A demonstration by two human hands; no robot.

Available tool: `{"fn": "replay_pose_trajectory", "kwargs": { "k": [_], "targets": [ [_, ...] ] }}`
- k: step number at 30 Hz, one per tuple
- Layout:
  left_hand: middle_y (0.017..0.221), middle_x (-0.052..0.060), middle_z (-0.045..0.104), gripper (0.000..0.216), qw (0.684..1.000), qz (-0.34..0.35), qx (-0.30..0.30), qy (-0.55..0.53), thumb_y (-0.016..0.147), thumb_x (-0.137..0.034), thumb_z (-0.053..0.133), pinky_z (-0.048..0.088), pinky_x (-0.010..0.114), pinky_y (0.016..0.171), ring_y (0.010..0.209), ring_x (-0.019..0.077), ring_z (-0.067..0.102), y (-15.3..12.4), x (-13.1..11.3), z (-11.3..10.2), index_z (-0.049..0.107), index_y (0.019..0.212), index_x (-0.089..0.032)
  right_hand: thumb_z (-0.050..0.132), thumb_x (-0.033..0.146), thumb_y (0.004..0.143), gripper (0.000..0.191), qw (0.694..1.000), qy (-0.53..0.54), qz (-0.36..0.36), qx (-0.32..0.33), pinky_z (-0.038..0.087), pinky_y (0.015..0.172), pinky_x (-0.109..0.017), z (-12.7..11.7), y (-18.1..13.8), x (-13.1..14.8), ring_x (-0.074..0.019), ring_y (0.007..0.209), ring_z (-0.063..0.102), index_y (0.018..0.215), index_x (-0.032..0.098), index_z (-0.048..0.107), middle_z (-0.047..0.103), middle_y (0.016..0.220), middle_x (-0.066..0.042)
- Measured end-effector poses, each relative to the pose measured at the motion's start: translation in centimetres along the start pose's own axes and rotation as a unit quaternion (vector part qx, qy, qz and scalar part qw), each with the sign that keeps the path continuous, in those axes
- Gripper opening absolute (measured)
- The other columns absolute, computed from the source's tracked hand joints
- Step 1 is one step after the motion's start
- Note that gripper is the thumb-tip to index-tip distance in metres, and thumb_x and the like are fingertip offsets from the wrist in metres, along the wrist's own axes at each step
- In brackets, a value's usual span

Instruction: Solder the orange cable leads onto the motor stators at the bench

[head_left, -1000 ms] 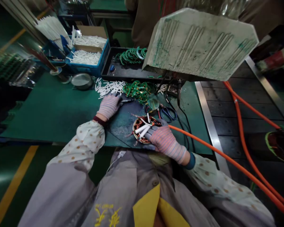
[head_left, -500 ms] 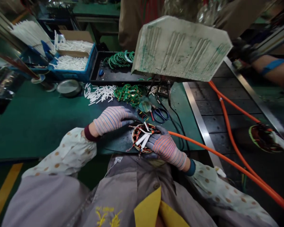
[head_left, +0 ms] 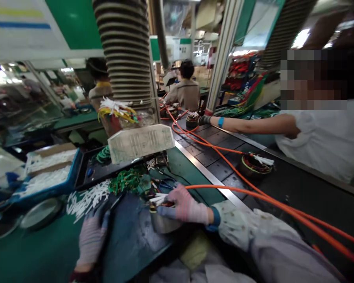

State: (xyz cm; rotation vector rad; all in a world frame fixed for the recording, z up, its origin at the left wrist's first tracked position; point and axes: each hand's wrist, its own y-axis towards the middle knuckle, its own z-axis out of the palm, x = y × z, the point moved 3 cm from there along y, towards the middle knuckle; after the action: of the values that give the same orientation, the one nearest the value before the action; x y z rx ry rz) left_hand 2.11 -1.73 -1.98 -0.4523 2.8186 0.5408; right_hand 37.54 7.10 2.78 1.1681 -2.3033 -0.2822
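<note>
My right hand (head_left: 183, 206), in a striped knit glove with grey-blue fingers, is closed around the side of a round metal motor stator (head_left: 163, 223) near the table's front edge. White sleeves (head_left: 159, 198) stick out of the stator's top, and an orange cable (head_left: 209, 187) runs behind the hand. My left hand (head_left: 92, 236), gloved alike, is at the left, its fingertips by a pile of short white tubes (head_left: 87, 198). Blur smears those fingers. A thin dark stick-like thing (head_left: 117, 201) shows beside them; whether it is held I cannot tell.
Green curved pieces (head_left: 125, 181) lie behind the stator, beside blue-handled scissors (head_left: 167, 184). A blue bin of white tubes (head_left: 73, 165) and a round metal dish (head_left: 41, 214) stand left. On the conveyor (head_left: 224, 173) sits another stator (head_left: 253, 167). A co-worker's arm (head_left: 247, 125) reaches across behind.
The view has swung up and to the right, bringing the conveyor and co-workers into sight. My left hand has moved away from the stator to the white tubes. My right hand still grips the stator.
</note>
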Motion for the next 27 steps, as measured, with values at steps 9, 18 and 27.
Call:
{"fn": "replay_pose_trajectory", "kwargs": {
  "k": [9, 18, 27],
  "targets": [
    [0.129, 0.021, 0.078, 0.072, 0.997, -0.063, -0.009, -0.038, 0.106, -0.062, 0.033, 0.060, 0.060, 0.113, 0.125, 0.0431, 0.073, 1.0, 0.5, 0.0, 0.069, 0.145, -0.014, 0.063, 0.061, 0.104, 0.049, 0.946, -0.163, 0.242, -0.142, 0.041, 0.085, -0.037, -10.5, -7.4, -11.6, -0.0217, 0.074, 0.070, 0.086, 0.022, 0.087, 0.080, 0.074, -0.006],
    [0.130, 0.020, 0.080, 0.066, 0.987, -0.101, -0.084, -0.092, 0.099, -0.062, 0.044, 0.061, 0.067, 0.110, 0.128, 0.0478, 0.072, -0.3, 0.1, -1.9, 0.074, 0.140, -0.018, 0.059, 0.051, 0.107, 0.047, 0.821, -0.395, 0.405, -0.073, 0.034, 0.110, -0.053, -13.1, -11.7, -22.4, -0.0261, 0.079, 0.068, 0.084, 0.019, 0.085, 0.080, 0.078, -0.012],
    [0.129, 0.011, 0.084, 0.051, 0.923, -0.021, -0.121, -0.364, 0.102, -0.063, 0.060, 0.061, 0.054, 0.116, 0.124, 0.0353, 0.077, -5.2, -16.1, 1.5, 0.079, 0.127, -0.022, 0.060, 0.037, 0.108, 0.033, 0.960, -0.253, 0.079, -0.087, 0.047, 0.085, -0.037, -4.7, -10.5, -11.1, -0.0227, 0.076, 0.062, 0.085, 0.022, 0.080, 0.073, 0.075, -0.007]
  ]
}}
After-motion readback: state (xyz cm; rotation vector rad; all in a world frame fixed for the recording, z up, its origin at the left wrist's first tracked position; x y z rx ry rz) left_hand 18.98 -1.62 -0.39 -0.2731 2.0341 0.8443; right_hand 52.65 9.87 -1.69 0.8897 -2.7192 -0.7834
